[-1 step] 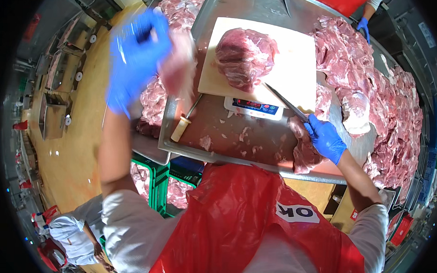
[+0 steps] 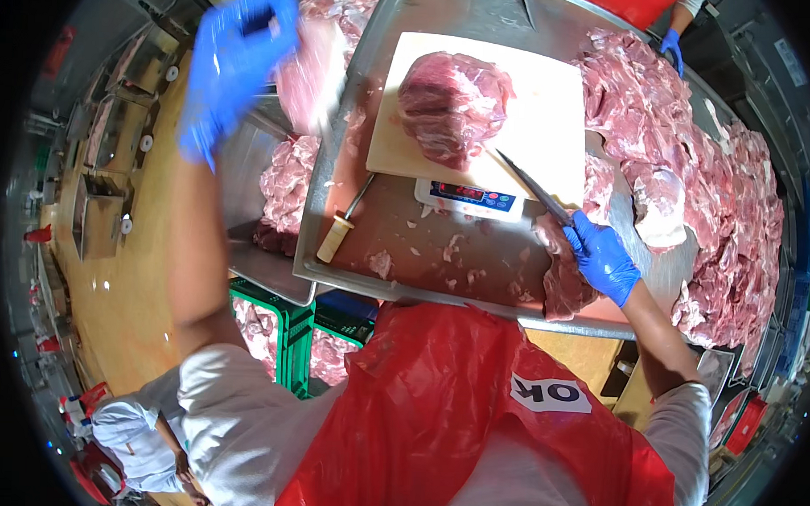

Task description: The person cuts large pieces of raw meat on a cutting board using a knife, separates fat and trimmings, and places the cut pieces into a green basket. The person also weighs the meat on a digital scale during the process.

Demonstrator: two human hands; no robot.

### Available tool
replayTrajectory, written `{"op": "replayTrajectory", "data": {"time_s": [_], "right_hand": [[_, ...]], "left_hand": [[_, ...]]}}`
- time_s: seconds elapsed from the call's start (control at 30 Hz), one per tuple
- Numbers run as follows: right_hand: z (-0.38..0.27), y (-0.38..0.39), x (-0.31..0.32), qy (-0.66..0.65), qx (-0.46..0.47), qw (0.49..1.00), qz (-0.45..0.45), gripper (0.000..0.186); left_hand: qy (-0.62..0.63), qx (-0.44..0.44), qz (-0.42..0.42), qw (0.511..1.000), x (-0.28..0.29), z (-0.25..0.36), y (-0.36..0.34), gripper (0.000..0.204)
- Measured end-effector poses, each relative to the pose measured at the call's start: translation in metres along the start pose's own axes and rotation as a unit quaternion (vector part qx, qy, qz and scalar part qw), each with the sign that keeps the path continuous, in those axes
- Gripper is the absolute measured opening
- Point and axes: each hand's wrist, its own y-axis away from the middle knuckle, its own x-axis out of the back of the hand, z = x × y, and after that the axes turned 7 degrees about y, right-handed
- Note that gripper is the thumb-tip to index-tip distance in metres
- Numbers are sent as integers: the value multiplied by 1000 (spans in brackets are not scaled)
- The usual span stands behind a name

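Note:
My left hand (image 2: 240, 64), in a blue glove and blurred by motion, is raised over the tray at the left. Its fingers are closed on a pale pink piece of meat (image 2: 309, 76) that hangs beside them. In my right hand (image 2: 604, 260), gloved too, is a knife (image 2: 537, 188). Its blade points up and left, with the tip over the cutting board's lower edge. On the white cutting board (image 2: 546, 97) sits a large round lump of meat (image 2: 455, 107), touched by neither hand. A digital scale (image 2: 469, 202) shows under the board's near edge.
Cut meat (image 2: 693, 192) is heaped along the right of the metal table (image 2: 368, 283). More meat fills a tray (image 2: 247, 172) at left. A sharpening steel (image 2: 337, 239) lies near the table's left edge. Green crates (image 2: 295, 338) stand below. A co-worker's gloved hand (image 2: 672, 50) appears far right.
My left hand has moved farther away and slightly left, carrying the piece of meat, so more of the left tray shows. My right hand and the knife have barely moved.

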Motion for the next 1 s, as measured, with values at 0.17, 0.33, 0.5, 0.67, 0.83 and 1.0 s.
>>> {"op": "replayTrajectory", "data": {"time_s": [0.17, 0.33, 0.5, 0.67, 0.83, 1.0], "right_hand": [[7, 10, -49, -244, -128, 948, 159, 21], [6, 19, -73, -427, -205, 854, 215, 19], [21, 26, -70, -391, -216, 862, 239, 20], [30, 29, -79, -427, -220, 841, 249, 20], [30, 25, -83, -384, -188, 865, 262, 21], [20, 29, -65, -354, -207, 887, 212, 22]], "left_hand": [[-98, 57, 38, 993, 35, -51, -70, 41], [-30, 102, -172, 979, -155, -63, -29, 83], [-284, 43, -230, 930, -222, -49, -28, 79], [-138, -177, -480, 848, -201, -44, -50, 66], [-237, -448, -484, 713, -176, -42, -50, 54], [-326, -445, -340, 762, -136, -55, -11, 35]]}}
